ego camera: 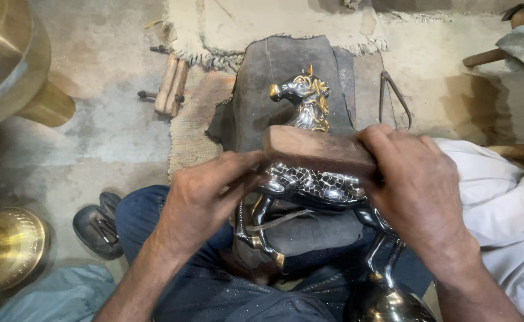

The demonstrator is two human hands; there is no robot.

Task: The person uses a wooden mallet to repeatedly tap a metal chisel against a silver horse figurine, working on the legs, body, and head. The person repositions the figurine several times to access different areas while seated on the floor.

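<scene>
Brass vessels: at far left on the concrete floor, one large above, one smaller with a worked rim below; well apart from the hands.
Sandal: dark, on the floor just left of the knee.
Wooden-handled tools: on the frayed mat, untouched.
Left hand: fingers together, thumb side pressed to the left end of the wooden block and touching the figure's back.
Wooden block: brown, oblong, laid flat across the horse's back, spanning both hands.
Horse figure: silvery metal with gilt mane and head, lying over the lap on a dark leather pad, head pointing away, legs toward the body; directly beneath the block, between the hands.
Progress, judged: body patterned and bright, gilding in place; apparently late finishing, with back and flank under treatment and legs yet to do.
Right hand: clamped over the block's right end, fingers curled down.
Calipers: on the floor beyond the right hand.
White cloth: at right.
</scene>
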